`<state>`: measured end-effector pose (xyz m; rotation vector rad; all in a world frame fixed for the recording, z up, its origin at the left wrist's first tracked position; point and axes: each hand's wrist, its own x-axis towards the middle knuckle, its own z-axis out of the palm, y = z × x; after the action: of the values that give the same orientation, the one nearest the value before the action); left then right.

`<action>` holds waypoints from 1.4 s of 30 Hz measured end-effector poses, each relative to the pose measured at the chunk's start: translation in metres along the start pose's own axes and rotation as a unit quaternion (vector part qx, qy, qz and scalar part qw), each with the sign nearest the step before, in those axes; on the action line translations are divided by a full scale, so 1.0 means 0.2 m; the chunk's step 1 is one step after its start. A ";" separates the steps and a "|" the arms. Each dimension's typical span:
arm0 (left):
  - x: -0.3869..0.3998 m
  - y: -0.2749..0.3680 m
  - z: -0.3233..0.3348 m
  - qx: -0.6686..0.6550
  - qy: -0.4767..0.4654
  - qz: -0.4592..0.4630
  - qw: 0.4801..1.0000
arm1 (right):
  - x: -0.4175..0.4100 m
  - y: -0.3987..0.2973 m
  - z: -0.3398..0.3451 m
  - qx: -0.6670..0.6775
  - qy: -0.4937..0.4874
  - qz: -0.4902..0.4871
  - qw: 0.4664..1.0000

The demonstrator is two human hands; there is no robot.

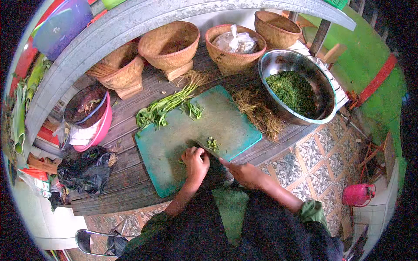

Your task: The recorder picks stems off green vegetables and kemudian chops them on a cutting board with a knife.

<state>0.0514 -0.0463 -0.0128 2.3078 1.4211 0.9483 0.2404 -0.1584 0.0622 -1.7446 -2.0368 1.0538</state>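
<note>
My right hand is closed around the handle of a knife, whose blade lies over the near part of a teal-edged cutting board. My left hand is curled on the board just left of the blade, with a bit of green showing beside it; most of what its fingers hold is hidden. Chopped green pieces lie right of the blade. Leafy green stems with roots rest across the board's far left edge, and cut leaves are beside them.
A steel bowl of chopped greens stands at right, near a heap of roots. Several woven baskets line the back of the wooden table. A pink basin and black plastic bag are at left. A grey beam arches above.
</note>
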 end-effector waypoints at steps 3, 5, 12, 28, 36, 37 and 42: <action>-0.01 0.00 0.01 -0.026 0.024 -0.002 0.999 | -0.07 0.07 0.04 -0.028 0.037 -0.057 0.997; -0.01 -0.02 0.04 -0.034 0.022 -0.003 0.999 | 0.01 0.14 0.11 -0.037 0.037 -0.051 0.997; -0.05 -0.07 0.04 -0.044 0.028 0.027 0.998 | 0.05 0.10 0.10 0.004 0.046 -0.072 0.996; 0.04 0.02 0.01 0.012 0.008 0.018 1.000 | -0.04 0.09 0.08 -0.082 0.090 -0.028 0.992; 0.04 0.05 -0.01 -0.015 0.007 -0.001 1.000 | 0.02 0.07 0.09 -0.119 0.098 -0.030 0.988; 0.04 0.05 -0.01 -0.015 0.007 -0.001 1.000 | 0.03 0.09 0.10 -0.119 0.098 -0.030 0.988; 0.02 0.02 0.01 0.012 0.030 0.016 0.999 | -0.03 0.00 -0.04 -0.104 0.008 -0.010 0.995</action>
<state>0.0568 -0.0435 -0.0108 2.3450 1.4294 1.0242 0.2471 -0.1620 0.0685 -1.8192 -2.2164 0.8453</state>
